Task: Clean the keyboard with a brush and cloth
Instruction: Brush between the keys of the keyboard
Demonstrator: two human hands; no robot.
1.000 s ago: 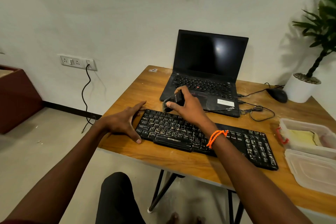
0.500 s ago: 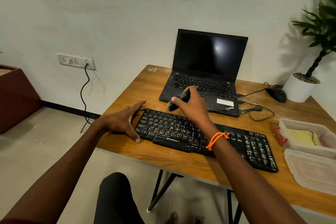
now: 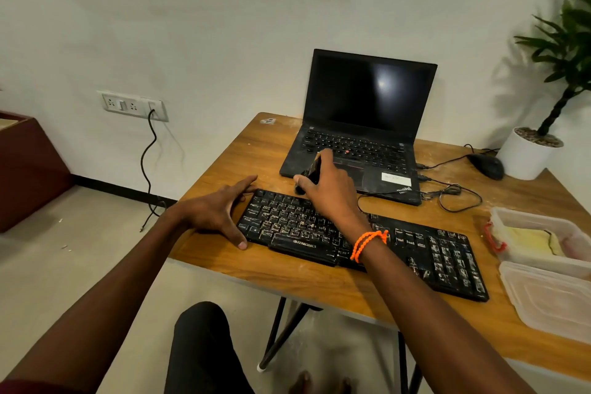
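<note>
Below, we see the right hand [image 3: 329,189] gripping a dark brush [image 3: 309,176] over the keyboard's [image 3: 431,249] far edge; the left hand [image 3: 217,213], fingers spread and relaxed, braces its left end.

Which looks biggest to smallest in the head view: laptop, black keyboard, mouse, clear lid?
1. Laptop and black keyboard: similar, and the keyboard sits nearer, so no ranking between them.
2. Clear lid, near and cut off by the frame.
3. Mouse.

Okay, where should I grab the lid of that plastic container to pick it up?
Take the lid by its near long edge, from the table's front right. It lies flat beside the container, and that edge overhangs the table, so fingers could slip under there.
</note>
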